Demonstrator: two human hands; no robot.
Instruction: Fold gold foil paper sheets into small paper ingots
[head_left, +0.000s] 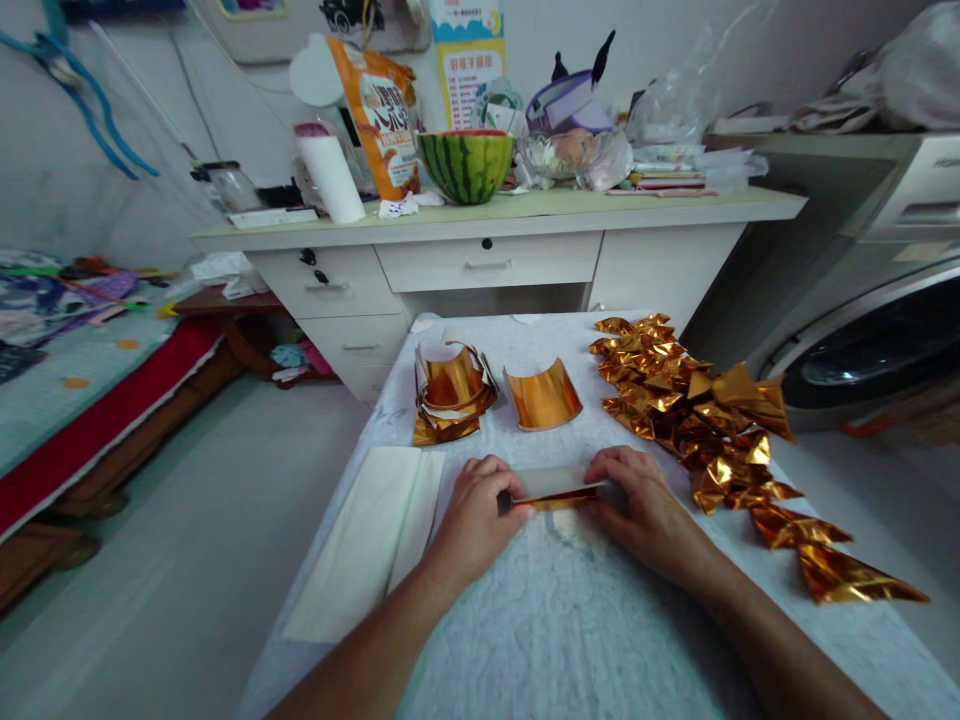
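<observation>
Left hand [480, 510] and right hand [630, 495]: fingers of both are closed on opposite ends of a foil sheet [553, 482], thumbs on the near side. The sheet lies crosswise between them at the middle of the counter [525, 640], pale face up, gold showing along its near edge. The two-ended grip probably serves to keep the fold straight and the curl in check.

Beyond the hands stand a curled sheet [545, 397] and, to its left, a stack [454, 385] of curled foil, apparently set there for easy reach. White paper [356, 545] lies flat beside the left forearm. Twisted gold pieces [667, 405] are heaped along the right side, presumably kept there to leave the middle free.

Edges: the paper's near corner lies close to the left edge; some gold pieces reach the right edge, and whether their tips overhang cannot be told. Open room: bare cloth between the forearms; only a narrow gap between the fingers and the curled sheet; the right hand has little space before the heap
</observation>
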